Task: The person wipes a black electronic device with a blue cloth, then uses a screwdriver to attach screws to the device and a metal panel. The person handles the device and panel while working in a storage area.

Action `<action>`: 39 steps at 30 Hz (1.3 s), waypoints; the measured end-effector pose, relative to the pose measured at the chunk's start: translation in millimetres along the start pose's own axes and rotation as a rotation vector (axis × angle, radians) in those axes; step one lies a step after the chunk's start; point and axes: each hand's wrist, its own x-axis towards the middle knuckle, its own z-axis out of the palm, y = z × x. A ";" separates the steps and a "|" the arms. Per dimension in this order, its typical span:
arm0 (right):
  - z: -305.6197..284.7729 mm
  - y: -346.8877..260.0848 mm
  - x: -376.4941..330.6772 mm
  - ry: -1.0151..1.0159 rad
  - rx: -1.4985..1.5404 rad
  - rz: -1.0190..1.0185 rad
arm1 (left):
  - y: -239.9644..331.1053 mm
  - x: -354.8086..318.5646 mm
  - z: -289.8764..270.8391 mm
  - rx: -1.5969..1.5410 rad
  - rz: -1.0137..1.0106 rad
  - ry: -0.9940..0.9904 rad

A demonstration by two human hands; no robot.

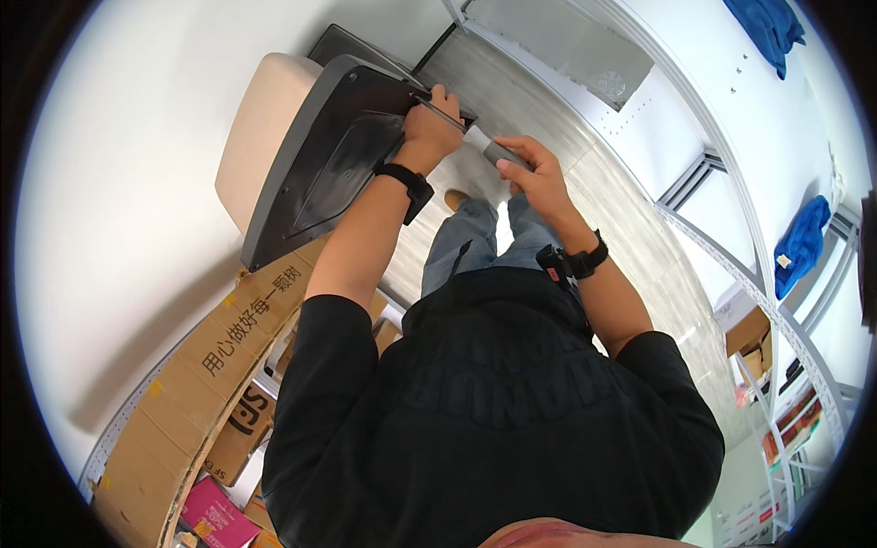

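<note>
A black plastic panel [315,169] with a raised rim and screw holes stands tilted at the upper left, backed by a beige padded part [265,123]. It looks like the underside of a chair seat. At the panel's far right end, my left hand [435,126] has its fingers curled around the thin metal shaft of a screwdriver-like tool. My right hand [539,173] is closed on that tool's grey handle [508,157]. The shaft runs from the handle toward the panel. Its tip by the left fingers is hard to make out.
An opened cardboard box [237,338] leans at the lower left, with a pink box [219,513] and other cartons beside it. White metal shelving [731,237] curves along the right, with blue cloth [802,247] on it. My legs [466,242] stand on the grey floor.
</note>
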 end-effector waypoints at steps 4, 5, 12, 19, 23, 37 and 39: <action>8.7 -4.1 -2.9 0.014 -0.089 -0.063 | 1.1 -3.0 -2.3 0.010 0.006 -0.003; 9.5 -4.9 -4.4 0.019 -0.139 -0.089 | 0.8 -3.2 -2.3 0.003 0.011 -0.001; 19.3 5.3 -8.9 0.177 -0.308 -0.159 | 0.0 -4.1 -0.9 0.010 0.040 -0.016; 23.0 -9.6 -12.0 0.099 0.007 0.078 | 8.0 -3.4 -19.9 0.078 -0.064 -0.014; 28.9 -16.7 -17.0 0.138 -0.124 0.026 | 16.5 -10.8 -29.3 0.208 -0.089 0.033; 22.5 -13.3 -17.5 0.154 0.017 0.057 | 12.8 -1.7 -23.5 0.285 -0.097 -0.095; 35.9 -6.8 -21.0 0.314 -0.214 -0.092 | 12.3 -1.9 -25.2 0.288 -0.089 -0.108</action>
